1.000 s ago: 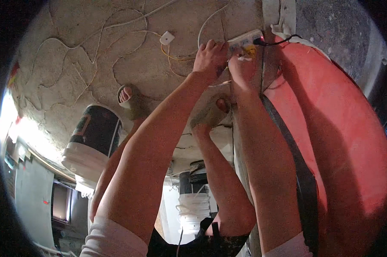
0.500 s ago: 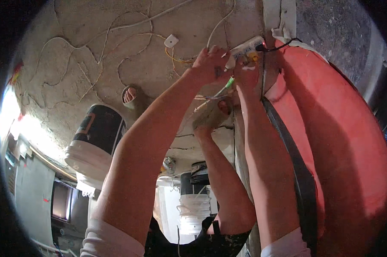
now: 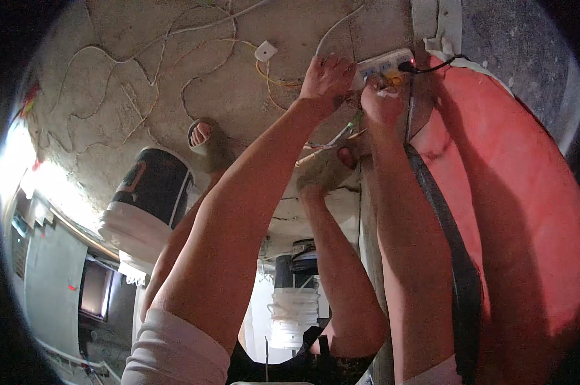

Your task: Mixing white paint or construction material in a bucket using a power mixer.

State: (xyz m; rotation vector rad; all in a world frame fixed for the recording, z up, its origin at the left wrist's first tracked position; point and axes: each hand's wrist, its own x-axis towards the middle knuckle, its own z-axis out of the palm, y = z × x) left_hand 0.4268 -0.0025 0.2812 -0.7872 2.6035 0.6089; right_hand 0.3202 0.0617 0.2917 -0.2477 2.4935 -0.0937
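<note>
A white power strip lies on the floor ahead, with a small red light at its right end. My left hand is closed around its left end, where a white cable runs up and away. Just below the strip, my right hand has its fingers curled against the sockets. What those fingers pinch is hidden. Beside them a yellow piece shows at the strip. A black plug sits in the strip near the light. Below my hands, green and pale wires hang loosely.
Thin wires lie across the floor at left, joined to a small white box. A black-and-white bucket stands by my left leg, and stacked white buckets are behind me. A large red surface curves along the right.
The view has shifted slightly, so the floor sits further right. My right hand has closed up against the strip's sockets, and my left hand stays at its left end.
</note>
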